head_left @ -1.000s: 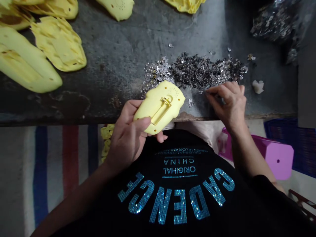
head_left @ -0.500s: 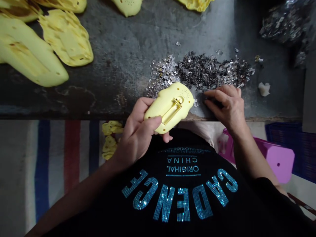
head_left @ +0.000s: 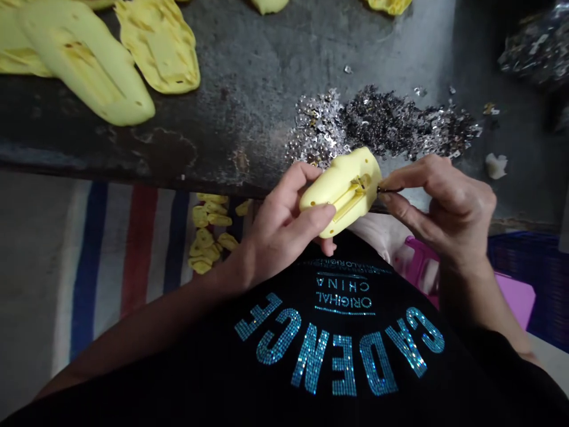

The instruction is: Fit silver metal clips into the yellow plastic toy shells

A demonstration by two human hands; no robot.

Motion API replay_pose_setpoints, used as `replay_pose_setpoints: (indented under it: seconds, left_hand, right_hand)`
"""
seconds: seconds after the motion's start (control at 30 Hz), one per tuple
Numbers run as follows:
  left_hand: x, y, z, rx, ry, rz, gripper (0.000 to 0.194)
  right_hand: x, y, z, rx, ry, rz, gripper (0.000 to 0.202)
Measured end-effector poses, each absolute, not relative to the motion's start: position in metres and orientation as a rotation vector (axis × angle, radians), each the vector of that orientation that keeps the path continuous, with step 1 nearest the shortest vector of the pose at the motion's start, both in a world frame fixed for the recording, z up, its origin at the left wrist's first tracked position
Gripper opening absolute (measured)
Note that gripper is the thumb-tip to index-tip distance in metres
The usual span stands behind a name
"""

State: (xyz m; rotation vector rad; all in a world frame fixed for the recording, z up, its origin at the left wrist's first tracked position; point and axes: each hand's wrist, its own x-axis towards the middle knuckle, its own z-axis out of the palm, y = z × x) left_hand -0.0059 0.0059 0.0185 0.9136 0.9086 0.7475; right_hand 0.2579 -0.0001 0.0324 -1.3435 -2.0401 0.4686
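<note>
My left hand (head_left: 288, 219) is wrapped round a yellow plastic shell (head_left: 342, 190), thumb lying on its face. The shell has a long battery slot, small screw holes and a rounded outline, and is held tilted above the table's front edge. At the shell's right end, my right hand (head_left: 444, 204) pinches a small dark metal piece (head_left: 390, 190) between thumb and forefinger, close to the shell's edge. Just behind the shell lies a heap of small metal contact pieces (head_left: 377, 121), some shiny and some dark.
More yellow shells (head_left: 89, 65) lie at the table's left. A bag of metal pieces (head_left: 537, 50) sits at the far right, near a whitish lump (head_left: 496, 166). Below the dark table (head_left: 249, 77) are more yellow parts (head_left: 207, 246) and a purple plastic stool (head_left: 515, 299).
My right hand has risen from the table by the metal heap and come up to the shell with a small piece pinched. The view has shifted, so the table things appear further right.
</note>
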Motion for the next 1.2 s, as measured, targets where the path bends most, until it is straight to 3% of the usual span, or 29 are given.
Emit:
replay_pose_setpoints:
  seconds: [0.33,0.7,0.93,1.2]
  left_hand:
    - [-0.004,0.005,0.023,0.917,0.886,0.778,0.024]
    - [-0.002,0.008,0.033,0.988,0.897,0.722,0.024]
    - [-0.001,0.009,0.032,0.969,0.874,0.716,0.023]
    - [0.002,0.009,0.023,0.855,0.858,0.771,0.024]
  right_hand:
    - [0.257,0.006,0.032,-1.309,-2.061,0.538,0.012]
    - [0.253,0.007,0.043,-1.233,-2.372,0.157,0.013]
    - [0.247,0.004,0.048,-1.269,-2.466,0.111,0.015]
    - [0.246,-0.011,0.043,-1.262,-2.282,0.181,0.039]
